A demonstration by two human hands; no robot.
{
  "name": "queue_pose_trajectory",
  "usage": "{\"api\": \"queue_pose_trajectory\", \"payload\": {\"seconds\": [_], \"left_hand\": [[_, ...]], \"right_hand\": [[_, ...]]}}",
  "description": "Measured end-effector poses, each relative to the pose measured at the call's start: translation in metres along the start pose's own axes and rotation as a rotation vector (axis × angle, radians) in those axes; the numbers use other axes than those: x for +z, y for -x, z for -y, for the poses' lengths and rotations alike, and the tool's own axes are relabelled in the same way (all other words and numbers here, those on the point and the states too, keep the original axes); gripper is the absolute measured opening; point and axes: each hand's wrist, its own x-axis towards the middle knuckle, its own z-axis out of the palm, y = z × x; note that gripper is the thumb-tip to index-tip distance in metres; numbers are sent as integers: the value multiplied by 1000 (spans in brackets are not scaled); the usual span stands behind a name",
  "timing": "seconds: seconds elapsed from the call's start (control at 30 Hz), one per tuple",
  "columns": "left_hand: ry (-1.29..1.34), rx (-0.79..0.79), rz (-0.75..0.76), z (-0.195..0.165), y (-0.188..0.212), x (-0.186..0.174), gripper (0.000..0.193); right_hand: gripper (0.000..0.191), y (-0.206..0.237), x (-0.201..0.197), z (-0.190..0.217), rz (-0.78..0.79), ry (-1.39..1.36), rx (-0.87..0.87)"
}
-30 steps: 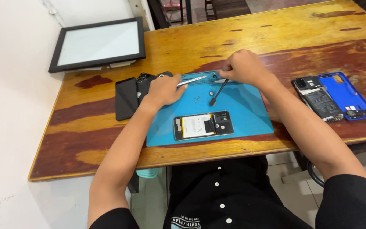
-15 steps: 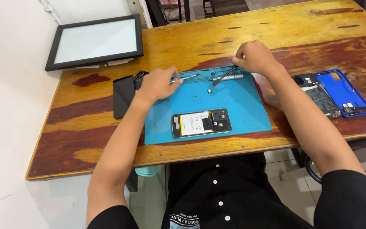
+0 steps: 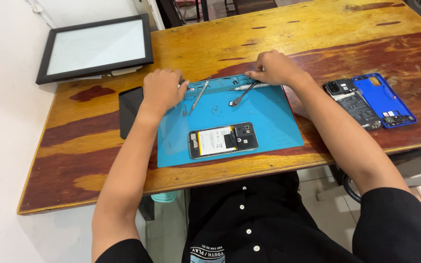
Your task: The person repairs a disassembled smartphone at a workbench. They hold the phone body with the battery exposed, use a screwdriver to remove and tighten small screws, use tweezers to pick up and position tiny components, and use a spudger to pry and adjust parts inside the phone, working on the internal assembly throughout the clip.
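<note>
Head view: left hand [image 3: 163, 88] grips tweezers [image 3: 199, 95], right hand [image 3: 274, 68] closed on spudger [image 3: 242, 94], above opened phone [image 3: 222, 140] on mat [image 3: 274, 126]; tool pick-up step, next needs tips brought down to the phone.

I see a black short-sleeved shirt [image 3: 249, 219] with a row of small white buttons down the front. A small white printed patch sits low on it, near the frame's bottom edge. My forearms are bare, and the left hand [image 3: 163, 88] and right hand [image 3: 275, 68] wear no gloves.

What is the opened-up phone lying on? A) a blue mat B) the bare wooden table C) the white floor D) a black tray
A: the opened phone, with its back off and its battery showing, lies flat on the blue mat spread over the wooden table.
</note>
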Motion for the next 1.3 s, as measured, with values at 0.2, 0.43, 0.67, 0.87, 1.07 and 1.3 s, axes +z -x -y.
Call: {"api": "queue_pose_trajectory", "payload": {"seconds": [0.2,0.43,0.67,0.87,1.07,1.3], "left_hand": [[176,118,50,5,2,23,45],[132,45,192,2,3,17,48],[70,-22,325,-7,5,4,51],[61,-43,345,-10,6,2,60],[59,-52,354,-11,7,-3,62],[88,75,174,-28,12,-34,52]], "right_hand": [[45,0,2,6,-32,-65,-80],[49,5,-8,26,131,-3,40],[58,6,-20,33,242,59,123],[51,7,-29,-25,-26,132,193],[37,9,-38,-49,-126,233,198],[66,4,-40,2,-10,47,158]]}}
